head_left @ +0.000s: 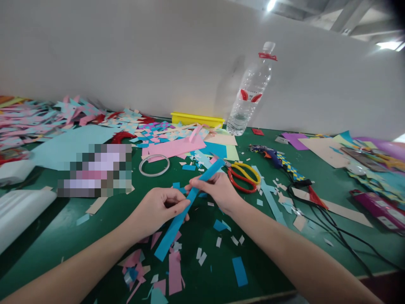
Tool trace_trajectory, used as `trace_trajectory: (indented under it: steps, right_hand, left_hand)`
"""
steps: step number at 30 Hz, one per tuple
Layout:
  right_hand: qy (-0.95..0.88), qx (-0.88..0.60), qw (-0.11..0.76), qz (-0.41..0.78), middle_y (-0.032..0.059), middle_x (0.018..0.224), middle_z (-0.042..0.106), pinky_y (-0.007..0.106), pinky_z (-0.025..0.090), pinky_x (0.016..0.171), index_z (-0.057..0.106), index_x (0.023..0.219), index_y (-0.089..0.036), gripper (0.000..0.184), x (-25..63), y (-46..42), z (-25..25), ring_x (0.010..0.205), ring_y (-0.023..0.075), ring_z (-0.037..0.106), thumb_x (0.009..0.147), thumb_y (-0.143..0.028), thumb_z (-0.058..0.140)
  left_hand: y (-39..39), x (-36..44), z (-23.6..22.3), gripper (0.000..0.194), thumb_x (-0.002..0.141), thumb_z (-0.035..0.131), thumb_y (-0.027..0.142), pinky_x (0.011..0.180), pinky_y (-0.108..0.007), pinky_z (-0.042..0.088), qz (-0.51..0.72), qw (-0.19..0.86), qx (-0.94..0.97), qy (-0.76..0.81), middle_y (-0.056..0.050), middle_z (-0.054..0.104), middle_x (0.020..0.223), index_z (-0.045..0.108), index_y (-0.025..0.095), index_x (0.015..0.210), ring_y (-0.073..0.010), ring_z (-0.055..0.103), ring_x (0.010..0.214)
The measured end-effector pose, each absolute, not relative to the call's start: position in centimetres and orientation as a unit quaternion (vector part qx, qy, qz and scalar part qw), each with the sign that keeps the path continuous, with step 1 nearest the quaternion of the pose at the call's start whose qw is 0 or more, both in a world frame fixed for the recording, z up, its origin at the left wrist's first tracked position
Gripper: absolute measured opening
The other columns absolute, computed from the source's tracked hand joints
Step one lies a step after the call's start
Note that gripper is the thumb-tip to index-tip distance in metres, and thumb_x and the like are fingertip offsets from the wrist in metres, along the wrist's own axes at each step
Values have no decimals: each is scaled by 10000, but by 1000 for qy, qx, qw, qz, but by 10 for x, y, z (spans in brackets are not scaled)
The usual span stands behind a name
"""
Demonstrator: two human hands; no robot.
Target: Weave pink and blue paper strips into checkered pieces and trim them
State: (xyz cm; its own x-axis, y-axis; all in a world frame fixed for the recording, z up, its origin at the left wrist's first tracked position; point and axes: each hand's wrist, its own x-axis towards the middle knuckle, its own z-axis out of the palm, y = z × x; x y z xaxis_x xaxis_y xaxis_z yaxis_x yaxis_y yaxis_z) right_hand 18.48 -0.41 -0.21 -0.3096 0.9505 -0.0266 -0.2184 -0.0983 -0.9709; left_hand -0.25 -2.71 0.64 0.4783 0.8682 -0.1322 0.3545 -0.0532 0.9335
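A blue paper strip point(172, 237) runs slantwise between my two hands, above the green table point(104, 257). My left hand point(161, 205) pinches it near the middle, thumb on top. Higher up the strip, my right hand point(218, 190) grips it with thumb and fingers. Scissors with red and yellow handles point(243, 176) lie just beyond my right hand, their blades partly hidden. Beneath and around my hands are paper scraps, among them a pink piece point(175, 272) and a blue piece point(239, 271).
A clear plastic bottle point(249, 95) leans by the wall. A roll of tape point(154, 165), a glue gun point(270, 154) with a black cord, and a magenta box point(379, 211) lie around. Pink and blue paper strips point(38, 116) are heaped at the left. A yellow tray point(198, 120) stands at the back.
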Motion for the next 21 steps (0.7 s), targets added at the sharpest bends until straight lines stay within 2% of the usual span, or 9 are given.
trace_trajectory:
  steps: [7, 21]
  right_hand:
    - [-414, -373, 574, 600, 36, 769, 740, 359, 556, 772, 723, 809, -177, 244, 198, 15, -2, 749, 196, 698, 689, -388, 749]
    - [-386, -351, 593, 613, 41, 787, 737, 346, 546, 774, 715, 824, -179, 258, 201, 18, -8, 755, 184, 690, 704, -406, 737]
  left_hand:
    - [-28, -3, 9, 282, 844, 579, 395, 477, -156, 442, 251, 538, 663, 456, 6, 694, 618, 633, 163, 692, -97, 594, 514]
    - [-25, -3, 11, 266, 825, 590, 379, 505, -184, 457, 249, 548, 655, 456, -2, 683, 604, 616, 160, 677, -114, 593, 522]
